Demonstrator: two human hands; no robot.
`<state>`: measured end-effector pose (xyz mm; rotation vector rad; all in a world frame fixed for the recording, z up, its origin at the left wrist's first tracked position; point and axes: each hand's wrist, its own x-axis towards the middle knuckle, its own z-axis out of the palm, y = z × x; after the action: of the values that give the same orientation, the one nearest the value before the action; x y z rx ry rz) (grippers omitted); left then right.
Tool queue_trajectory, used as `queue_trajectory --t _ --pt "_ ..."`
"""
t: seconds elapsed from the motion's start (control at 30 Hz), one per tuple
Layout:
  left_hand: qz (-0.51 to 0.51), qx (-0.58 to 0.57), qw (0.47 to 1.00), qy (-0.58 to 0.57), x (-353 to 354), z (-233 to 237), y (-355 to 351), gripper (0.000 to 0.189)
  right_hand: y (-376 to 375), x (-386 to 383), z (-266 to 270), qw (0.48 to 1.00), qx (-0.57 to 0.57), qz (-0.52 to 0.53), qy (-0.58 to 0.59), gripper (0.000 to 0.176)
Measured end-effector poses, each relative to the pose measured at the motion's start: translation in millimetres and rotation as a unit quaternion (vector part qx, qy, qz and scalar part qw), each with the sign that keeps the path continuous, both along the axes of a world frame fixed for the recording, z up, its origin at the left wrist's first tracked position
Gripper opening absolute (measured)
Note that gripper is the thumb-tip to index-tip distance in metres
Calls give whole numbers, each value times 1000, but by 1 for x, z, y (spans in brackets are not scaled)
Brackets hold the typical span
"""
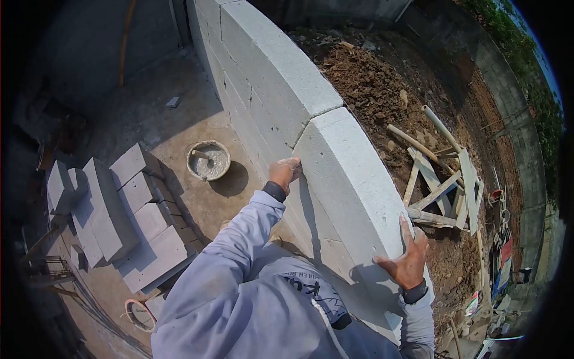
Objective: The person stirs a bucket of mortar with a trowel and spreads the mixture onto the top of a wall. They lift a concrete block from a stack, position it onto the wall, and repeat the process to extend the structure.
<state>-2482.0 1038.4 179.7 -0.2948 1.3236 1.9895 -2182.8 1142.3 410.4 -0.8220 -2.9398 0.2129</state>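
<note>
My left hand (286,173) is closed, its curled fingers against the face of the wall just below the joint between two top blocks. Whatever is inside those fingers, if anything, is hidden. My right hand (409,254) spans the top of a pale grey aerated concrete block (353,173), thumb at the near edge and fingers spread towards the far edge. This block sits on the wall's top course, end to end with another block (281,57). A thin, uneven joint line shows between them.
A bucket of wet grey mortar (208,160) with a tool in it stands on the concrete floor. Stacked blocks (152,221) are on the left. Beyond the wall lie heaped brown soil (368,78) and a wooden trestle (442,179). A round container (140,315) is at lower left.
</note>
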Motion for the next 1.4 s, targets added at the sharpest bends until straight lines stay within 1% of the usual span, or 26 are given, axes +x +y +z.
queue_trajectory --t 0.1,0.2,0.33,0.57,0.73,0.83,0.97,1.0,1.07,1.1,1.13,1.2,1.3,1.4 --pt "-4 -23 1000 15 -3 7 2 26 5 -5 0 1000 1 10 7 101" --pt "-5 -25 1000 6 -4 11 5 26 6 -4 -1 1000 1 6 -9 102" --pt "-21 -18 999 24 -5 15 2 25 10 -5 -2 1000 13 15 -14 104" --pt "-61 -36 996 48 -12 11 4 24 14 -7 -1 1000 -7 4 -28 104" --pt "-70 -24 996 57 -15 -2 3 24 19 -7 -1 999 -16 38 -11 103" --pt "-66 -34 995 68 -15 -7 3 24 17 -9 6 997 -24 4 -76 104" --pt "-66 -47 995 65 -14 -1 3 25 20 -8 4 997 -14 -4 -74 104" --pt "-66 -45 995 66 -15 -2 4 26 22 -5 -3 999 -4 12 -38 99" --pt "-64 -35 995 63 -16 -7 3 27 21 -5 -4 999 9 1 -44 99" --pt "-60 -39 995 63 -17 -8 3 26 19 -6 -4 999 16 -4 -47 99" --pt "-56 -42 996 63 -16 -7 2 26 17 -8 -1 998 -21 -30 -58 97" --pt "-38 -43 996 65 -14 -4 5 24 17 -7 -4 998 -9 -31 -55 97" --pt "-59 -24 997 51 -19 -9 3 21 17 -2 -11 999 3 -25 -39 96" --pt "-57 -55 995 55 -12 11 4 16 20 -1 -12 1000 14 -8 -25 96"
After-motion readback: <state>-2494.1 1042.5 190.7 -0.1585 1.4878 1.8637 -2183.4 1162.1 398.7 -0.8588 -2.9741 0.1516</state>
